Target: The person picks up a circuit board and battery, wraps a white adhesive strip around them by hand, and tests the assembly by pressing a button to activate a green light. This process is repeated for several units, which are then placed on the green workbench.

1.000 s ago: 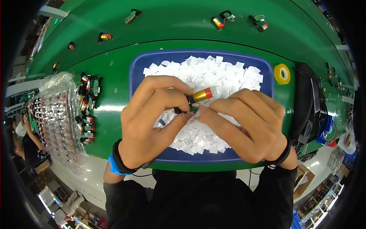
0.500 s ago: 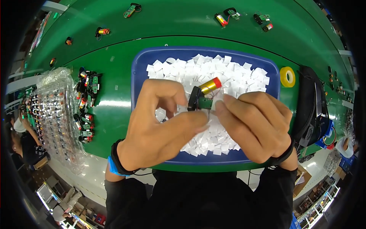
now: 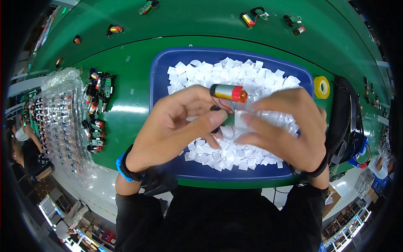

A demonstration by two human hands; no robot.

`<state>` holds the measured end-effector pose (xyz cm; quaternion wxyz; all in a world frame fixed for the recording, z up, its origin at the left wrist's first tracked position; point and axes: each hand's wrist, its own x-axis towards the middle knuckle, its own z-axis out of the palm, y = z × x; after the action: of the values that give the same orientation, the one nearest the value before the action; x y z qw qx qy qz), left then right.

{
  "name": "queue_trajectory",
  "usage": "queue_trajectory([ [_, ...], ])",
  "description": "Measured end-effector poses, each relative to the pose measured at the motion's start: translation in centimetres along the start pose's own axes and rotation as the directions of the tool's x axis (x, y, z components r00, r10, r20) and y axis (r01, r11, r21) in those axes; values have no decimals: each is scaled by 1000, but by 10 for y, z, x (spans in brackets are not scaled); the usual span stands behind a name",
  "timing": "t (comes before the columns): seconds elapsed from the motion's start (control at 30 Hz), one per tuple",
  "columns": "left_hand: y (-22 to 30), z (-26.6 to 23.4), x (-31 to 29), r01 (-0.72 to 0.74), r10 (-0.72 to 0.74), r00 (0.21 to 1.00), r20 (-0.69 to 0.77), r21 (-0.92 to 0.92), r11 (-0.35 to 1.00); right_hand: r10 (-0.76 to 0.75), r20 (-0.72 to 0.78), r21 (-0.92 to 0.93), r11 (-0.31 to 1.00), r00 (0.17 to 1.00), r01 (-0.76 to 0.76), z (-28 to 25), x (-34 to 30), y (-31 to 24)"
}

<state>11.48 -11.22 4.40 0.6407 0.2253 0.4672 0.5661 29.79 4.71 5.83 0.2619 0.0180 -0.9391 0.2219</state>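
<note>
My left hand (image 3: 176, 122) pinches a small circuit board assembly, its green board mostly hidden behind the thumb. The wired cylindrical battery (image 3: 230, 93), silver and yellow with a red end, sticks out above the fingers. A white square of paper (image 3: 240, 119) lies against the board's right side. Close beside it is my right hand (image 3: 289, 130), blurred by motion, its thumb and fingers apart and the fingertips near the paper square. Both hands are over a blue tray (image 3: 156, 80) full of loose white paper squares (image 3: 201, 77).
Several circuit assemblies (image 3: 105, 90) lie left of the tray, beside clear plastic trays (image 3: 63, 122) of parts. A yellow tape roll (image 3: 322, 87) and a black case (image 3: 339, 113) are to the right. More assemblies (image 3: 248, 19) lie across the green table's far strip (image 3: 184, 21).
The assembly has turned in my left hand, so the battery now lies across above the fingers. My right fingers have spread from their pinch, and a white square shows at the board.
</note>
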Motion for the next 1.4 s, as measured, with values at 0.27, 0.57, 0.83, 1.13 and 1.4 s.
queue_trajectory([
  [0.27,-8,6,-2,-175,192,981,-32,290,941,462,121,425,775,878,-467,8,-5,-2],
  [0.57,-12,9,-2,-162,208,971,-118,315,935,281,32,104,954,959,-283,16,-4,-3],
  [0.83,-16,10,1,-229,351,925,-148,520,823,348,218,25,932,912,-361,-21,0,7],
  [1.13,-13,24,-5,-103,287,946,-148,704,702,340,-6,186,924,940,-333,8,-2,-2],
  [1.4,-20,16,-1,-151,234,968,-94,525,837,296,-104,270,927,949,-260,23,-8,-6],
])
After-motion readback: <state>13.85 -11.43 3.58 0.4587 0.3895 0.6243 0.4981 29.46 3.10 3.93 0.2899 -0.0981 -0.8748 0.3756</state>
